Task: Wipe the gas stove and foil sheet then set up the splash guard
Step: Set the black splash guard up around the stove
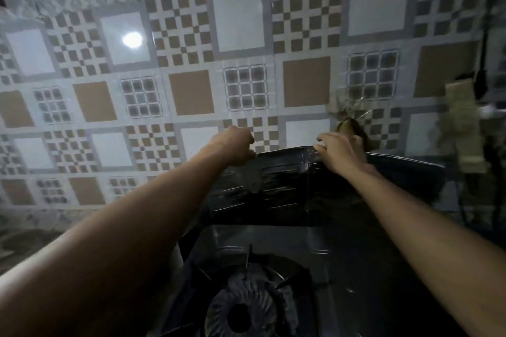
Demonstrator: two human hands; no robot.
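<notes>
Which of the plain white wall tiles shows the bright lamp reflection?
The upper-left white tile, above and left of the left hand. It alone carries a round glare spot; the other white tiles look evenly dull.

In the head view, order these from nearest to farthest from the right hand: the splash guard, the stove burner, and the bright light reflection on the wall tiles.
From the right hand:
1. Splash guard: its top edge is right under the fingers.
2. Stove burner: below the hand, at the bottom of the view.
3. Light reflection: far up and left on the tiled wall.
</notes>
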